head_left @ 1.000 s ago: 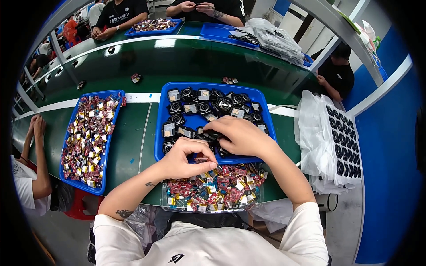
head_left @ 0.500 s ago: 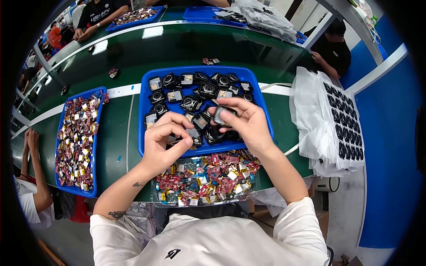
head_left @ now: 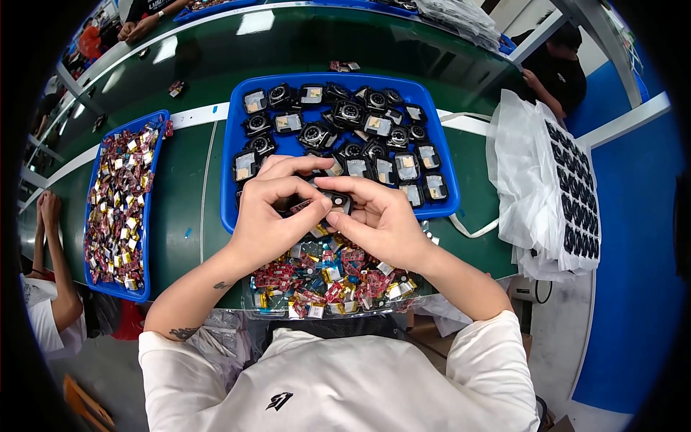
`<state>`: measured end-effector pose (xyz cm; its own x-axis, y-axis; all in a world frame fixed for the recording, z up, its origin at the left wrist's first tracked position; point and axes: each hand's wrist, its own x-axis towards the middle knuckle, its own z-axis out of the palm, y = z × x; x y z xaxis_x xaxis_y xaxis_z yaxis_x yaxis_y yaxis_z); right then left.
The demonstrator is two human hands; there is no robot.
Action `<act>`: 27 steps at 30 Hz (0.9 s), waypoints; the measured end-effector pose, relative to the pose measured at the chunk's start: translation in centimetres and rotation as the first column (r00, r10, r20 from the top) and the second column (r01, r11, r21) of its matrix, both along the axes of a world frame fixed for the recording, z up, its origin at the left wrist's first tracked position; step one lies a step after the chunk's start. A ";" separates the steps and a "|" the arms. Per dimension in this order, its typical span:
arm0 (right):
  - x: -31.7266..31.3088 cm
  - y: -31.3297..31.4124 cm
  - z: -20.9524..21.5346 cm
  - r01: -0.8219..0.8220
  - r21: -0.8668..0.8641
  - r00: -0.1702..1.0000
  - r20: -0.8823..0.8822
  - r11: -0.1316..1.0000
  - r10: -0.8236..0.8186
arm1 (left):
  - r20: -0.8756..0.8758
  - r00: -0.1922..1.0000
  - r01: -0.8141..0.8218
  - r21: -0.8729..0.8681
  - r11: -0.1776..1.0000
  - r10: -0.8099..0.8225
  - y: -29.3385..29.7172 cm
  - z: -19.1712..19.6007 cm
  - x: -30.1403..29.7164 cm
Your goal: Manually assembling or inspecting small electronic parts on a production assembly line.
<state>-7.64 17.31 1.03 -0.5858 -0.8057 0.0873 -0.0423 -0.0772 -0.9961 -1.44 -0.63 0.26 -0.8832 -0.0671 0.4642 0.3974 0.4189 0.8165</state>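
Both hands have drawn together since half a second ago, when they worked apart over the tray; now the fingertips meet. Nearest the body, just below the grip, lies a clear shallow tray heaped with small red, yellow and silver wrapped parts (head_left: pixel 327 284) at the near edge of the dark green worktop (head_left: pixel 183 209). Left hand (head_left: pixel 270 212) is curled, its thumb and forefinger pinched shut on a small dark square component (head_left: pixel 337 204), and the right hand (head_left: pixel 378 216) pinches the same piece from the other side, fingers closed on it. That component sits between the fingertips, over the near rim of the blue plastic tray (head_left: pixel 232 216). Beyond the grip, this tray holds rows of black round and square modules (head_left: pixel 345 126). Well off to the left of the grip is a second long blue tray filled with red and yellow wrapped parts (head_left: pixel 119 205). Off to the right lies a stack of white plastic sheets carrying black pieces (head_left: pixel 554 187). Farther still, other people's hands work at another worktop.
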 end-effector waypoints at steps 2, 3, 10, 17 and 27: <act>0.1 -0.1 -0.2 0.007 0.004 1.000 -0.013 1.000 -0.007 | 0.011 1.000 -0.004 0.034 0.999 0.003 0.0 -0.1 0.0; 0.2 -0.1 -0.1 0.005 0.005 1.000 -0.011 1.000 -0.005 | 0.012 1.000 -0.009 0.025 1.000 0.009 0.0 -0.1 0.1; 0.2 0.1 -0.2 0.030 0.108 0.993 -0.115 0.994 -0.018 | 0.009 0.998 -0.060 -0.007 0.998 0.060 0.3 -0.1 0.3; 0.2 -0.1 -0.9 0.113 -0.029 0.972 -0.204 0.993 -0.117 | -0.034 0.996 -0.084 -0.087 0.993 0.081 0.5 0.0 0.5; -0.5 0.4 -0.3 0.151 -0.161 0.988 0.012 0.975 -0.151 | -0.143 0.981 -0.133 0.009 0.991 0.133 1.0 -0.2 0.8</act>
<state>-8.10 17.76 0.72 -0.6996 -0.6835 0.2085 -0.0657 -0.2290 -0.9712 -0.65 0.36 0.10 -0.7908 -0.1797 0.5851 0.4505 0.4763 0.7551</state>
